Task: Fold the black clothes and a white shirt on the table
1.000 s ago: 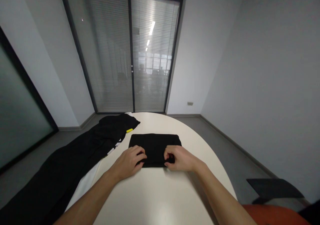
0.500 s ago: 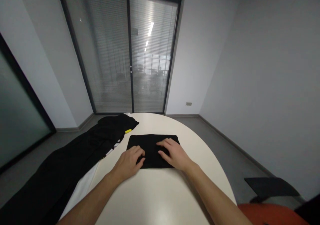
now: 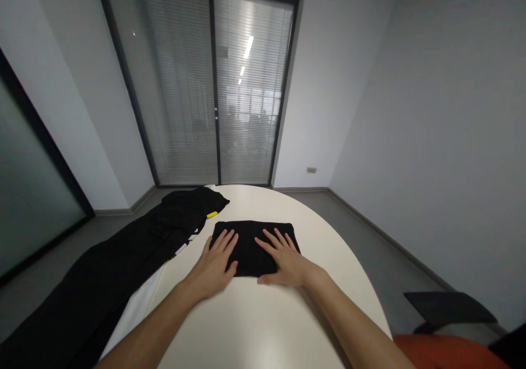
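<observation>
A folded black cloth [image 3: 249,251], roughly rectangular, lies flat on the white table [image 3: 246,325] in the head view. My left hand [image 3: 216,259] rests over its left side, palm down with the fingers spread. Across its right side lies my right hand [image 3: 283,257], also flat with fingers apart, its thumb near the cloth's front edge. Neither hand grasps anything. What kind of item the folded cloth is cannot be made out.
Black garments [image 3: 135,248] lie heaped along the table's left edge, over some white material [image 3: 135,309]. A yellow marker-like object [image 3: 212,215] sits beside them. At lower right stands a chair with an orange seat [image 3: 444,352] and a black armrest [image 3: 450,307].
Both hands have flattened from curled to spread fingers on the black cloth. My right thumb has moved toward the cloth's front edge. The cloth looks nearly unchanged.
</observation>
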A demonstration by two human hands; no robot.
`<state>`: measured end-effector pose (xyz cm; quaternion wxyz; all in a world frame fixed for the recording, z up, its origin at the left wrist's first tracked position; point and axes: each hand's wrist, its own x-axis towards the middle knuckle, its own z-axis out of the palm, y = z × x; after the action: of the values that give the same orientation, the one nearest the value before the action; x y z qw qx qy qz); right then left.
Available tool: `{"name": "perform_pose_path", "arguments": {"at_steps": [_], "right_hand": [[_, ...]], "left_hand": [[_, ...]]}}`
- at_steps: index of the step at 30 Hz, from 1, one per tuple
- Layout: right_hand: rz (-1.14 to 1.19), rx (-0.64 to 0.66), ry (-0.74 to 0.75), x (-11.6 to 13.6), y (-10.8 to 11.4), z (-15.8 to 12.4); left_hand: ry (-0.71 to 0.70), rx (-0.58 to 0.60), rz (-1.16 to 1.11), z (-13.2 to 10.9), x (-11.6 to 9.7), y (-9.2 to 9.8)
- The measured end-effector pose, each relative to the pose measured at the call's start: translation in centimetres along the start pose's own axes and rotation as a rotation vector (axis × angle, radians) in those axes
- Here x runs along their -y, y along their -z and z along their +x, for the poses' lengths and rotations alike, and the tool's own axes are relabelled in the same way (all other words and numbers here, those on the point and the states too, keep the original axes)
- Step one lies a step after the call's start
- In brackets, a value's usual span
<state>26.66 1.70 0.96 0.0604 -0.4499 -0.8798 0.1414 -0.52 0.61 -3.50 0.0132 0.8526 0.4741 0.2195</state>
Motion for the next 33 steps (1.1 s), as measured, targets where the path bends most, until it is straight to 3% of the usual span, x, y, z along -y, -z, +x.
{"name": "perform_pose_path", "arguments": {"at_steps": [5,11,17,20,23,27,29,33], "right_hand": [[-0.088,-0.100,0.169,1.3,0.8,-0.2],[-0.208,-0.098,0.234,3.0,1.0,0.2],[-0.233,-0.080,0.201,1.1,2.5,-0.4],[-0.266,-0.200,0.052,-1.9,3.6,-1.1],[-0.297,-0.343,-0.265,-5.1,4.0,-1.5],[-0.047,-0.382,-0.688,-7.3,3.0,-1.3],[0.094,-0.359,-0.755,-7.3,2.2,-0.9],[0.198,-0.384,-0.717,-6.9,1.0,-0.1]], "left_hand": [[0.124,-0.072,-0.199,0.7,1.1,0.0],[0.433,-0.204,-0.643,2.2,4.4,-0.1],[0.397,-0.227,-0.674,2.1,4.5,0.3],[0.258,-0.175,-0.605,1.7,3.5,0.7],[0.110,-0.144,-0.504,1.2,2.1,0.7],[0.167,-0.095,-0.411,0.9,0.4,0.3],[0.211,-0.100,-0.345,1.0,-0.2,0.3],[0.163,-0.076,-0.188,1.1,-0.7,0.8]]}}
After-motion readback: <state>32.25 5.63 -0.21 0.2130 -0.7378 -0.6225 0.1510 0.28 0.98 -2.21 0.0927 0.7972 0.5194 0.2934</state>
